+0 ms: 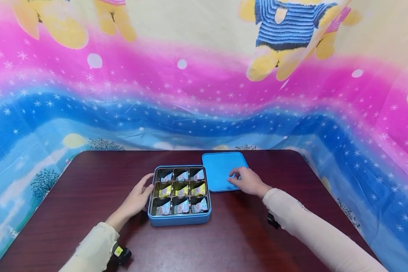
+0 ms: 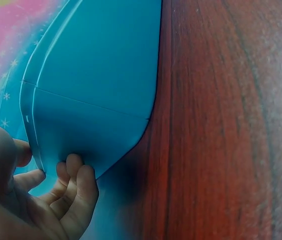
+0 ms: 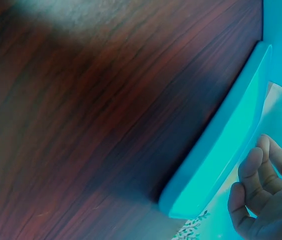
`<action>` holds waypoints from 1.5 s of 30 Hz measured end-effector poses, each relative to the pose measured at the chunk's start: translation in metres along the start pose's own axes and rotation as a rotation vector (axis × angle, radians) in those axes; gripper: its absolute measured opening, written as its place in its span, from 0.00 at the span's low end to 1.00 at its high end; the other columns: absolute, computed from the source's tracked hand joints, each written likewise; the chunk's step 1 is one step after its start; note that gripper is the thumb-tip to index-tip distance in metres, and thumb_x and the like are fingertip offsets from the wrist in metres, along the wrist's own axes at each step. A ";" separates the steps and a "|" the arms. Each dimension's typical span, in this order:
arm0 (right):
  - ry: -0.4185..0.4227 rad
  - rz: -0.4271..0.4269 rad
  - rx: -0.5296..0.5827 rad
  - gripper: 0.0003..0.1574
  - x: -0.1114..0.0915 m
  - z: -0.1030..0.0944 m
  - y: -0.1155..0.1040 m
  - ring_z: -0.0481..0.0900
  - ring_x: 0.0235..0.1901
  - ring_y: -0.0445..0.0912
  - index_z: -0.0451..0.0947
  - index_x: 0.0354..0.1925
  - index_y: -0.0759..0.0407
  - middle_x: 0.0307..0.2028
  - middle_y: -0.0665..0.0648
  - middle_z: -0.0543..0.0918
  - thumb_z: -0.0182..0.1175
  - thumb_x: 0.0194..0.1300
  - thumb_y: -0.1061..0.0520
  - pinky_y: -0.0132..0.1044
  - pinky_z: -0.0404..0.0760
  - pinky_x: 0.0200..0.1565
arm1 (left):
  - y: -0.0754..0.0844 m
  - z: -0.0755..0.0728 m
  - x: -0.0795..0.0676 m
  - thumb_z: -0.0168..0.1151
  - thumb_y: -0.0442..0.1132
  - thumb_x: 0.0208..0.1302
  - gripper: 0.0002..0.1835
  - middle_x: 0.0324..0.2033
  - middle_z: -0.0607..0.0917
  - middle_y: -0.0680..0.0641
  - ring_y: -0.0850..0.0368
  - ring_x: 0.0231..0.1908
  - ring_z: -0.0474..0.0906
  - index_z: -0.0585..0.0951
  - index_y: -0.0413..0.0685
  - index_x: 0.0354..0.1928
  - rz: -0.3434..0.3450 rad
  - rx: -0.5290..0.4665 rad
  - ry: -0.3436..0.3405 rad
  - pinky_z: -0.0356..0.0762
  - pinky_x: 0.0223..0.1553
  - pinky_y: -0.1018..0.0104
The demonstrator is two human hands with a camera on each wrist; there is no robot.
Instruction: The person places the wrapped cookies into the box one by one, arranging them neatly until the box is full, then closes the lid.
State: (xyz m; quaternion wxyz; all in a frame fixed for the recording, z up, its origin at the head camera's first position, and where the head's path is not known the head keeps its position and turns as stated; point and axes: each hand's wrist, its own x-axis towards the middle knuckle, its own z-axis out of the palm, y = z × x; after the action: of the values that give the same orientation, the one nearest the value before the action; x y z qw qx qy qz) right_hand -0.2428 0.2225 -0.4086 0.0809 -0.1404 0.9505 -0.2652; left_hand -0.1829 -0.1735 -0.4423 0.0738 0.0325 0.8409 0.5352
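A blue square box (image 1: 180, 220) stands uncovered on the table. Its dark divided tray holds small wrapped packets in three rows: pale blue ones at the back (image 1: 181, 176) and front (image 1: 181, 206), yellow ones (image 1: 181, 190) between. My left hand (image 1: 136, 198) rests against the box's left side; in the left wrist view its fingertips (image 2: 86, 177) touch the blue wall, thumb near the rim. Behind and to the right of the box lies a flat blue lid (image 1: 221, 170). Over the lid's right part, my right hand (image 1: 248, 181) hovers with loosely bent fingers and nothing in them.
The dark red wooden table (image 1: 207, 249) has its back edge just behind the lid. A patterned cloth (image 1: 190, 87) hangs behind and around it. Each sleeve carries a dark wrist device (image 1: 122, 254).
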 end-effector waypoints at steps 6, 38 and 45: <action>0.008 0.028 -0.016 0.21 0.003 -0.004 0.009 0.77 0.29 0.44 0.82 0.56 0.60 0.41 0.57 0.85 0.60 0.73 0.48 0.37 0.76 0.33 | 0.003 -0.001 -0.001 0.42 0.37 0.81 0.27 0.30 0.81 0.39 0.54 0.17 0.74 0.55 0.46 0.78 -0.005 0.021 0.000 0.77 0.17 0.58; 0.068 0.299 -0.100 0.19 0.012 -0.017 0.060 0.72 0.23 0.48 0.72 0.29 0.61 0.19 0.53 0.69 0.60 0.71 0.49 0.37 0.69 0.27 | 0.016 -0.018 0.005 0.45 0.37 0.80 0.26 0.28 0.75 0.42 0.55 0.19 0.74 0.58 0.45 0.76 0.001 0.060 0.033 0.80 0.22 0.60; 0.048 0.319 -0.089 0.18 0.018 -0.015 0.064 0.72 0.23 0.48 0.70 0.27 0.59 0.19 0.52 0.67 0.60 0.72 0.52 0.37 0.69 0.28 | 0.026 -0.025 0.007 0.45 0.38 0.81 0.26 0.29 0.75 0.39 0.54 0.20 0.74 0.58 0.45 0.76 0.031 0.067 0.038 0.81 0.23 0.60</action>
State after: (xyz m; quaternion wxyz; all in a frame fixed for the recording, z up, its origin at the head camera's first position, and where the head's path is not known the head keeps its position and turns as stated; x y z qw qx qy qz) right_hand -0.2773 0.2770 -0.4306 0.0928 0.0155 0.9732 -0.2098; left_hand -0.1943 -0.1836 -0.4087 0.0483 0.0377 0.8591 0.5081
